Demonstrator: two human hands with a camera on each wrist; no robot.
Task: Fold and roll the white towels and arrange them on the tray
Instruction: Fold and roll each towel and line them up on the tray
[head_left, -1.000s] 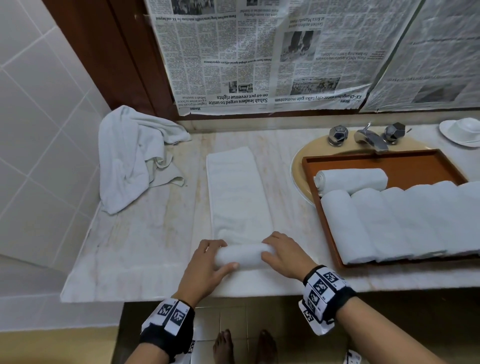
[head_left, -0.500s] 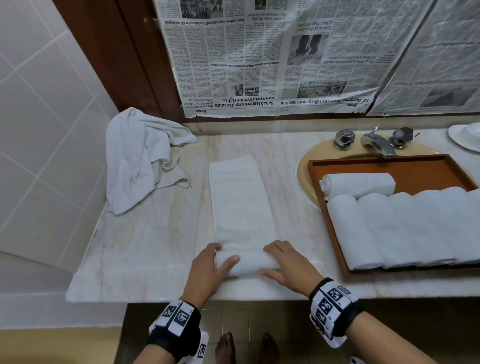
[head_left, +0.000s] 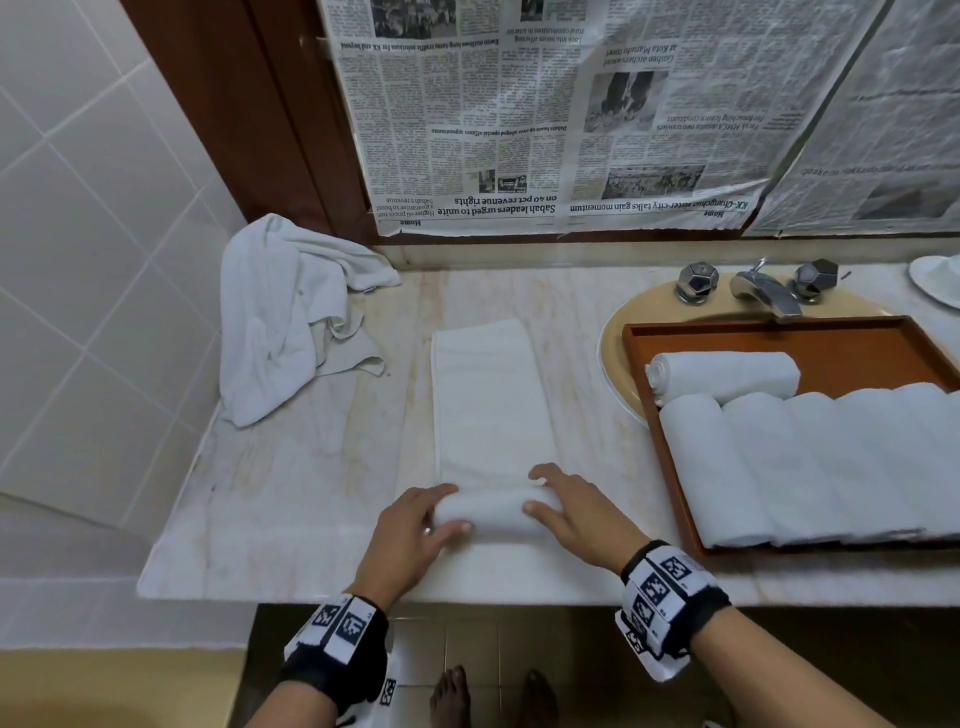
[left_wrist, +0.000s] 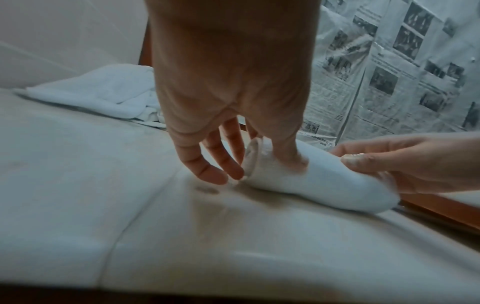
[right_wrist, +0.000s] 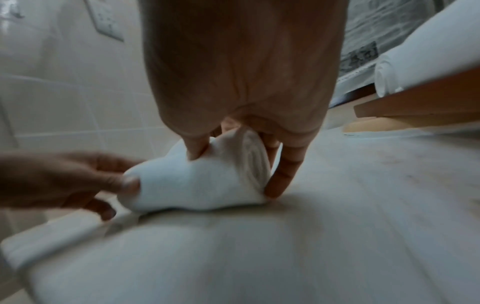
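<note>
A folded white towel (head_left: 488, 400) lies as a long strip on the marble counter, its near end wound into a roll (head_left: 496, 514) (left_wrist: 319, 181) (right_wrist: 197, 181). My left hand (head_left: 415, 525) (left_wrist: 228, 156) grips the roll's left end, thumb on the near side and fingers over the top. At the right end my right hand (head_left: 571, 512) (right_wrist: 244, 156) grips it the same way. The brown wooden tray (head_left: 779, 335) stands over the sink and holds several rolled white towels (head_left: 810, 462), with one more roll (head_left: 727, 374) lying crosswise behind them.
A heap of crumpled white towels (head_left: 291, 312) sits at the back left against the tiled wall. The tap (head_left: 763, 291) and its two handles stand behind the tray. A white dish (head_left: 935, 280) is at the far right. Newspaper covers the mirror behind.
Both hands have wound the roll a little further away from me along the strip, and the roll has grown thicker. The head camera has shifted slightly.
</note>
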